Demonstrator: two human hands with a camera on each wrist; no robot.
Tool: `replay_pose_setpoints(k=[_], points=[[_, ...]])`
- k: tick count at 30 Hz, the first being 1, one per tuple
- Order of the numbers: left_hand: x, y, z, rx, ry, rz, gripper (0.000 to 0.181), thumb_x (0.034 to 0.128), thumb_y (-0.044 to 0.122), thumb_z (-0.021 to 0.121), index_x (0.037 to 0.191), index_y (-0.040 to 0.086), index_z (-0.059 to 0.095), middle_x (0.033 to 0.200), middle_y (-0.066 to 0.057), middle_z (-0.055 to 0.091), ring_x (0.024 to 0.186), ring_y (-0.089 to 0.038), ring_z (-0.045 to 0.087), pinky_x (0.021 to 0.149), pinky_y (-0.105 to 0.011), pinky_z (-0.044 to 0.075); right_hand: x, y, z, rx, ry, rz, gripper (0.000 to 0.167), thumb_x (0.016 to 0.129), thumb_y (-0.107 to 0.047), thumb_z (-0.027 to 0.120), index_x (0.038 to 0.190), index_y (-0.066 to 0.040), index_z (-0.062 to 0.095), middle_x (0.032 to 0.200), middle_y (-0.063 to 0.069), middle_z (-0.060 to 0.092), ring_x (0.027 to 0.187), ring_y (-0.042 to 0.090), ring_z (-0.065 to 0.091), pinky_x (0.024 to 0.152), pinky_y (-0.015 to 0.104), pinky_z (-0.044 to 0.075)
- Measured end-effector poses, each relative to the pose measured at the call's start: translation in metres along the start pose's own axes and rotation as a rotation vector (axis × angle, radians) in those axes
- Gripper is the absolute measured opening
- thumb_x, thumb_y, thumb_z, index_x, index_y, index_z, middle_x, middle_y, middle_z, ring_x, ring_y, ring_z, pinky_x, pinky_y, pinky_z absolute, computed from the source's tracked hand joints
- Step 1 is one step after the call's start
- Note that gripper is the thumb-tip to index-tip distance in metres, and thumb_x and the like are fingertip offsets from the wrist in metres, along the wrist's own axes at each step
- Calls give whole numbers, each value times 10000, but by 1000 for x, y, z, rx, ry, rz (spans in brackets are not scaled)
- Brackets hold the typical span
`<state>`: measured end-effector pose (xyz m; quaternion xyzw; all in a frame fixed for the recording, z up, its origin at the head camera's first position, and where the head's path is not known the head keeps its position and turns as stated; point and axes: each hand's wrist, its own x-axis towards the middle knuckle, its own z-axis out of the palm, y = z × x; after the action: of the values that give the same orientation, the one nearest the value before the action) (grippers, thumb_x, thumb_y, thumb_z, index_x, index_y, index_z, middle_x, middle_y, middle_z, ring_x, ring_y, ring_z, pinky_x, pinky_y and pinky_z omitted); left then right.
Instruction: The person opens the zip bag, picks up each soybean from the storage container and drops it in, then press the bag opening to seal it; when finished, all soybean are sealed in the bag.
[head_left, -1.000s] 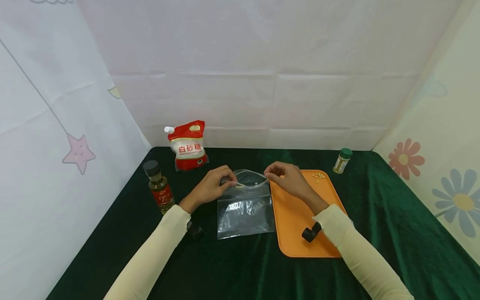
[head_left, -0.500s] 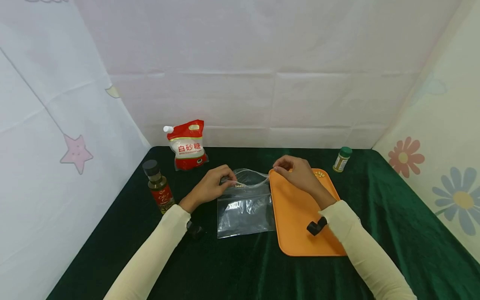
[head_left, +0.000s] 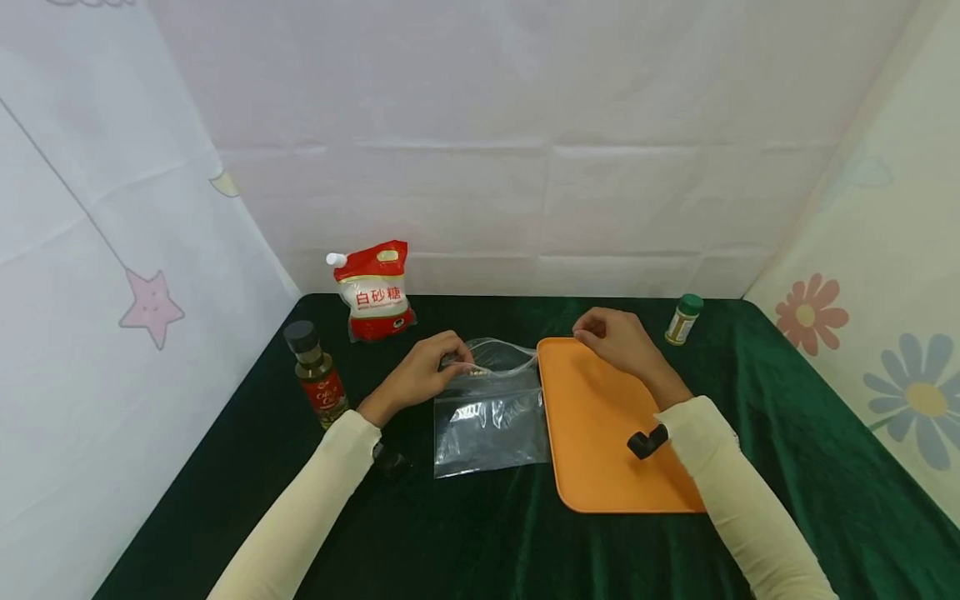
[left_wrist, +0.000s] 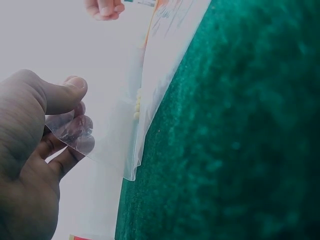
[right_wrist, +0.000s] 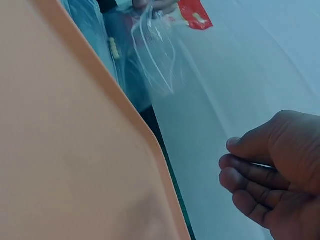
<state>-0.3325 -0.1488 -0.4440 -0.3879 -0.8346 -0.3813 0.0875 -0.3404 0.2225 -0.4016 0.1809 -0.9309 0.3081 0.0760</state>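
My left hand (head_left: pixel 422 372) pinches the rim of a clear zip bag (head_left: pixel 491 429), thumb on one side and fingers on the other. The bag lies on the green cloth with its mouth spread apart. Several small pale-yellow beans (left_wrist: pixel 136 106) show inside it, near the mouth. My right hand (head_left: pixel 621 342) hovers over the far end of an orange tray (head_left: pixel 592 458), apart from the bag. Its fingers are loosely bent, and nothing is visible between thumb and fingertips in the right wrist view. The tray's far right corner is hidden behind this hand.
A red-and-white sugar pouch (head_left: pixel 378 293) stands at the back left. Nearer, beside my left forearm, is a dark-capped bottle (head_left: pixel 325 387) with a red label. A small green-lidded jar (head_left: pixel 682 323) sits beyond the tray to the right. Fabric walls enclose the table.
My right hand has let go of the bag's rim and moved right over the tray, now covering the loose beans there. The left hand keeps its hold on the bag.
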Motion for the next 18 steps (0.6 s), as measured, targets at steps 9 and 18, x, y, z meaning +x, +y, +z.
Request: replay_pose_setpoints(k=[9, 18], points=[[0, 1, 0, 2, 3, -1, 96, 945, 111, 709, 1012, 163, 663, 996, 71, 585, 885, -107, 550, 824, -314, 504, -2, 27, -27, -171, -55, 80, 125, 1003, -180, 620, 1034, -76, 682, 964, 83, 680, 777, 220, 618, 719, 407, 526], [0, 2, 0, 6, 4, 5, 96, 944, 113, 711, 1019, 149, 663, 998, 62, 586, 890, -106, 556, 820, -319, 510, -5, 43, -36, -311, -181, 168, 145, 988, -152, 613, 975, -27, 686, 868, 88, 649, 734, 232, 577, 707, 401, 519]])
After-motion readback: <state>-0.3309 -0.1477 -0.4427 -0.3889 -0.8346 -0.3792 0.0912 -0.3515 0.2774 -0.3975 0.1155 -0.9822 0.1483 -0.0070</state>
